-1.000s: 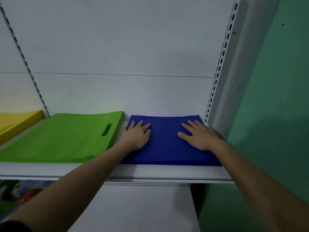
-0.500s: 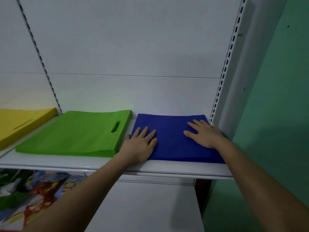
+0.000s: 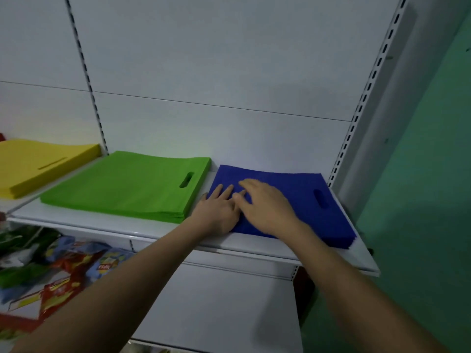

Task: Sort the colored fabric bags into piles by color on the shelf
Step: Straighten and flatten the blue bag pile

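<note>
Three flat piles of fabric bags lie on the white shelf [image 3: 122, 226]: yellow bags [image 3: 38, 165] at the far left, green bags [image 3: 132, 186] in the middle, blue bags [image 3: 300, 200] at the right. My left hand [image 3: 216, 212] lies flat on the left front corner of the blue pile, fingers straight. My right hand [image 3: 265, 205] rests flat on the same pile just beside it, its thumb touching the left hand's fingers. A handle slot in the blue pile shows to the right of my hands.
The shelf's slotted upright [image 3: 356, 118] and a green wall [image 3: 420, 174] close off the right side. Below the shelf at the left lie several colourful snack packets [image 3: 71, 271]. A white back panel stands behind the piles.
My right hand has slid left across the blue pile to meet my left hand, uncovering the handle slot. The camera view has shifted, showing more of the yellow pile and lower shelf.
</note>
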`<state>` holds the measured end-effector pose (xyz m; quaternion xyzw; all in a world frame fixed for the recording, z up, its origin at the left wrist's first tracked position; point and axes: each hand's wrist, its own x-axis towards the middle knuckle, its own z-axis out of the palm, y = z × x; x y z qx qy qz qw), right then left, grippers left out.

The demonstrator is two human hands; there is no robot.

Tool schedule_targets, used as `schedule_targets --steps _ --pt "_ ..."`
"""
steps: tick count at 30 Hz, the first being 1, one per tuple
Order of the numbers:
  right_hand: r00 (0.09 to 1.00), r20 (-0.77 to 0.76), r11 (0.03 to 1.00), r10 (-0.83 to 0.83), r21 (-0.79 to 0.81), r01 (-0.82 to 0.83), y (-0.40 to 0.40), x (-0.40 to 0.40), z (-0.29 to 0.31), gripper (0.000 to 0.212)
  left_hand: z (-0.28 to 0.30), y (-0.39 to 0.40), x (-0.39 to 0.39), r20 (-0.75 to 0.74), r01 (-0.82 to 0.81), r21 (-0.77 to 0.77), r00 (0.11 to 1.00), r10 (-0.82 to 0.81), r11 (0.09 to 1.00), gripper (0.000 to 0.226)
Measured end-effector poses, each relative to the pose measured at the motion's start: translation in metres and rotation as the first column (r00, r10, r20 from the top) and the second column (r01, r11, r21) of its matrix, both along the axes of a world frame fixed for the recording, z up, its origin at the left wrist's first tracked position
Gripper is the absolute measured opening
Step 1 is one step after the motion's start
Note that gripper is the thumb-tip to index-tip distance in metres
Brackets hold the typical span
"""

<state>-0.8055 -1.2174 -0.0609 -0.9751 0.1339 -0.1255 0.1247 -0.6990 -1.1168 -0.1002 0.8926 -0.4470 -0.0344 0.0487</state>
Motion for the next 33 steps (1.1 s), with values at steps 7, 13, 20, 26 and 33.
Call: schedule_targets --steps 7,13,20,26,33 --pt "0.982 -0.187 0.989 0.011 0.147 0.017 0.006 0.010 -0.029 0.066 0.000 0.002 0.001 0.060 0.019 0.064 0.998 -0.023 0.998 0.065" --pt "0.951 -0.295 0.996 -0.092 -0.019 0.091 -0.041 -0.023 -0.034 0.077 0.002 -0.001 -0.002 -0.014 -0.025 0.009 1.000 0.025 1.000 0.053" --pt "0.939 -0.312 0.987 -0.143 -0.115 0.112 -0.072 -0.053 -0.031 0.072 0.000 -0.003 0.002 -0.020 -0.028 0.015 0.999 0.028 0.999 0.053" --pt "0.936 -0.295 0.981 -0.194 -0.038 0.191 -0.115 -0.087 -0.028 0.069 -0.002 -0.003 0.004 -0.024 -0.024 0.012 0.999 0.024 1.000 0.053" --pt "0.951 -0.234 0.966 -0.203 0.112 0.234 -0.125 -0.102 -0.034 0.066 -0.005 -0.004 0.007 0.003 -0.009 0.030 1.000 0.009 1.000 0.053"
